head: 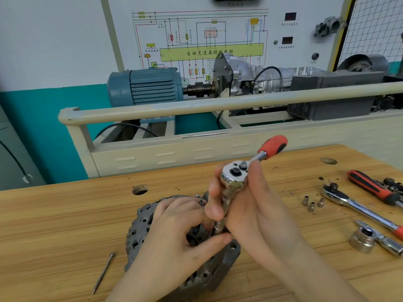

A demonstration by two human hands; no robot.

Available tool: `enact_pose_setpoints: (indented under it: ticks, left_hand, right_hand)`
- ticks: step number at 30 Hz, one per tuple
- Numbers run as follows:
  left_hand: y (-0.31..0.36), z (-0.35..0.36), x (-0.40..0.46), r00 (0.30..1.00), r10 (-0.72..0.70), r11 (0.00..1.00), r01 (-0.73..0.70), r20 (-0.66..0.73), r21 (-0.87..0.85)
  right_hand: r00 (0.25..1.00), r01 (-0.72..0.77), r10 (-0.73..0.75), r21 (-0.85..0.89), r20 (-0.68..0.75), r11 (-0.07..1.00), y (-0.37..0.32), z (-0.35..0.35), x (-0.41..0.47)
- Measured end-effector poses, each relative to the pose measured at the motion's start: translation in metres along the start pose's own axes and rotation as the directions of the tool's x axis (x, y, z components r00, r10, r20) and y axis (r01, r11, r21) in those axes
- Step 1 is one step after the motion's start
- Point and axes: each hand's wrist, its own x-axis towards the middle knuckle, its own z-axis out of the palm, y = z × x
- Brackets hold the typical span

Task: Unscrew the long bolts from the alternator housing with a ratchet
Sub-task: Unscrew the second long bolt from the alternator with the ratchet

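Note:
A grey alternator housing [139, 232] lies on the wooden bench at the lower centre. My left hand [174, 240] rests on top of it, thumb and fingers around the base of the socket extension [218, 227]. My right hand [250, 205] grips the chrome ratchet [234, 175] at its head and extension, which stands nearly upright on the housing. The red and black handle [273, 146] points up and to the right. The bolt under the socket is hidden. One long bolt [102, 273] lies loose on the bench, left of the housing.
To the right lie a second ratchet [353, 205], a red-handled screwdriver [370, 186], three small sockets [311, 202] and a large socket on a chrome tool [363, 240]. The bench has round holes [140, 189]. Behind stands a training rig with a blue motor [144, 86].

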Motion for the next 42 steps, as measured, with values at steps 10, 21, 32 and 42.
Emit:
enact_pose_setpoints:
  ticks: [10,21,32,42]
  left_hand:
    - [-0.0016,0.0009,0.0004,1.000,0.023,0.999,-0.023,0.001,-0.042]
    - [-0.0005,0.0009,0.0002,0.999,0.036,0.999,-0.037,-0.015,-0.041]
    - [0.0001,0.0017,0.0003,1.000,0.020,0.999,-0.020,-0.010,0.030]
    - [-0.0009,0.0009,-0.0006,0.999,0.049,0.999,-0.049,-0.002,-0.009]
  right_hand:
    - [0.999,0.031,-0.030,-0.061,0.010,0.998,0.0001,0.0052,-0.0036]
    - [1.000,-0.010,0.010,-0.015,-0.024,1.000,0.0015,0.0041,-0.0035]
    - [0.997,0.052,-0.053,-0.019,-0.062,0.998,0.0001,0.0022,-0.0032]
    - [1.000,-0.014,0.014,0.008,-0.027,1.000,0.0007,0.0023,-0.0019]
